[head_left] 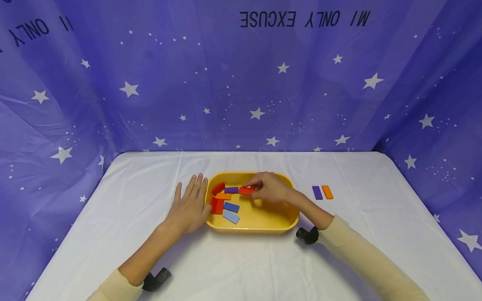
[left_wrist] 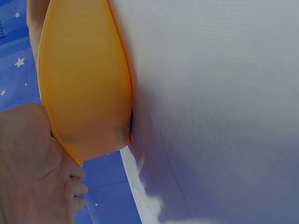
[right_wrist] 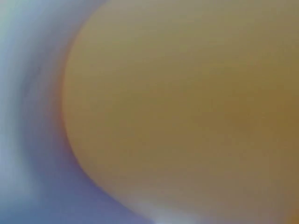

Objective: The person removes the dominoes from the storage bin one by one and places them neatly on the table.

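table (head_left: 241, 267) bears a yellow tray (head_left: 263, 215); the left hand (head_left: 191, 207), fingers straight, touches its rim. inside, the right hand (head_left: 275, 189) curls at a red block (head_left: 245, 191), grip impossible to tell. handling looks partway: purple block (head_left: 317, 192) and orange block (head_left: 327, 192) lie outside, most within.

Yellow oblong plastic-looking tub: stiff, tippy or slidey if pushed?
The tub is probably stiff; it holds a smooth, even outline. Being low and broad on the white tablecloth, it would likely slide before tipping. The small flat coloured blocks inside look unattached, so some may shift with a jolt.
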Demonstrator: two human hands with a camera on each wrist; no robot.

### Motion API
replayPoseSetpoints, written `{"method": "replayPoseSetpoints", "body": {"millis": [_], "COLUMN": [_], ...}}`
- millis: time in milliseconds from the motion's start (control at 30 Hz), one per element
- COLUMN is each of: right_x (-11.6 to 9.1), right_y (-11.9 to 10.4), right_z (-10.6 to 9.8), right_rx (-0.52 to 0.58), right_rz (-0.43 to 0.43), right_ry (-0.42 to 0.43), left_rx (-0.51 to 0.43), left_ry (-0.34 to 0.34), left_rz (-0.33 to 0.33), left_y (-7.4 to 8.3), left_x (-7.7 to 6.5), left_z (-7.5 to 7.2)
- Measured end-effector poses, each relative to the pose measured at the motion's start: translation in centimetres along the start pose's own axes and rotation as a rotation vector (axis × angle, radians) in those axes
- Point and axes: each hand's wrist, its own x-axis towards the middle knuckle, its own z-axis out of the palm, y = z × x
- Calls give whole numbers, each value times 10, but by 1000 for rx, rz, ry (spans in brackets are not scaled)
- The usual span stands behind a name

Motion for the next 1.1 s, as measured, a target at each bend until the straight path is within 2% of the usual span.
{"method": "replayPoseSetpoints", "body": {"millis": [233,467,833,1100], "right_x": [-22,-49,-99,-133], "right_y": [-4,8,45,85], "right_z": [-27,-52,-86,-97], "right_rx": [-32,-63,-112,-147], "right_rz": [-32,-13,157,300], "right_ry": [136,262,380,433], "left_rx": [-1,1,7,11], "left_ry": [-9,-2,11,8], "left_rz": [-9,-4,5,5], "left_y": [0,0,-1,-1], "left_x": [-1,-1,-1,0], "left_z": [0,1,2,2]}}
